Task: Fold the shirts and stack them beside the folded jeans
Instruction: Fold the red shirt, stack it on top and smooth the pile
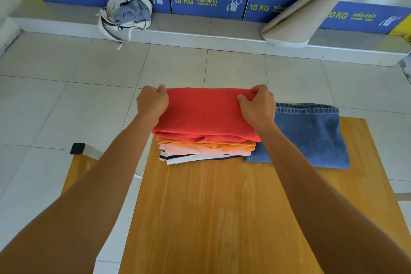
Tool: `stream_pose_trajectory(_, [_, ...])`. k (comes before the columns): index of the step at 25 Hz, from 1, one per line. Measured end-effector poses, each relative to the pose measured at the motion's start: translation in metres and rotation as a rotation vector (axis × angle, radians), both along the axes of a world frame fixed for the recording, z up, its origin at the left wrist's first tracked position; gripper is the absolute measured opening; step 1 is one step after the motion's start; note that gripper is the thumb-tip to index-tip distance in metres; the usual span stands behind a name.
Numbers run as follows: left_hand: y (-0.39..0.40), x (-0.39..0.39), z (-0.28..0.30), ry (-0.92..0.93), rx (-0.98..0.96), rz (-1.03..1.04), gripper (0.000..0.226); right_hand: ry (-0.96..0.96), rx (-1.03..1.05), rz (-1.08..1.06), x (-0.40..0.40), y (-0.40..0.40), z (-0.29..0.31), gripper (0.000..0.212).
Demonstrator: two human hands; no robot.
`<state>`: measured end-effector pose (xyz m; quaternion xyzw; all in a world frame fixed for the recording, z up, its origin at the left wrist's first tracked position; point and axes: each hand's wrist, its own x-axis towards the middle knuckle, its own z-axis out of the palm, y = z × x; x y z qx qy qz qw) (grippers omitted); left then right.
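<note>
A folded red shirt (204,113) lies on top of a stack at the far edge of the wooden table (222,207). Under it sit a folded orange shirt (206,145), a pink shirt (200,151) and a white shirt with dark stripes (191,158). My left hand (152,101) grips the red shirt's far left corner. My right hand (256,103) grips its far right corner. The folded blue jeans (311,135) lie flat just right of the stack, touching it.
A wooden stool with a black-capped leg (77,160) stands left of the table. On the ledge under the washing machines sit a cloth bag with clothes (125,15) and a beige bag (304,13). Pale tiled floor surrounds the table.
</note>
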<state>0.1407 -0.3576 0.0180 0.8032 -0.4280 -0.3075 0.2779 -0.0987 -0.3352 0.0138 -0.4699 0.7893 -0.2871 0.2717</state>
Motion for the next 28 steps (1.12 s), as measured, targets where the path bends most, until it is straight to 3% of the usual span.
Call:
stream_pose_trajectory(3, [-0.004,0.006,0.002,0.094,0.079,-0.052,0.036,-0.073,-0.070,-0.051,-0.007,0.000,0.000,0.036])
stream_pose_trajectory(5, [-0.005,0.013,-0.001,0.205,0.013,0.005,0.027,-0.114,-0.136,-0.082,-0.008,-0.001,0.001,0.031])
stream_pose_trajectory(10, [0.006,0.013,-0.015,0.233,-0.096,0.135,0.016,-0.142,-0.123,-0.063,-0.008,-0.001,0.001,0.018])
stream_pose_trajectory(14, [0.006,0.010,-0.016,0.348,-0.036,0.139,0.030,-0.149,-0.102,-0.037,-0.017,-0.002,0.005,0.016])
stream_pose_trajectory(17, [0.004,0.003,-0.009,-0.077,-0.254,-0.075,0.028,0.098,-0.113,0.084,-0.006,0.000,0.006,0.023])
stream_pose_trajectory(20, [0.013,-0.024,-0.011,-0.420,-0.472,-0.498,0.032,0.419,-0.144,0.207,0.027,0.005,-0.002,0.030])
stream_pose_trajectory(23, [0.035,-0.039,-0.036,-0.597,-0.284,-0.794,0.051,0.491,0.012,0.293,0.046,0.020,-0.019,0.045])
stream_pose_trajectory(25, [0.037,-0.026,-0.049,-0.605,-0.171,-0.778,0.057,0.430,0.048,0.274,0.032,0.026,-0.026,0.050])
stream_pose_trajectory(28, [0.025,-0.004,-0.048,-0.616,-0.009,-0.713,0.058,0.323,0.172,0.064,-0.008,0.028,-0.022,0.053])
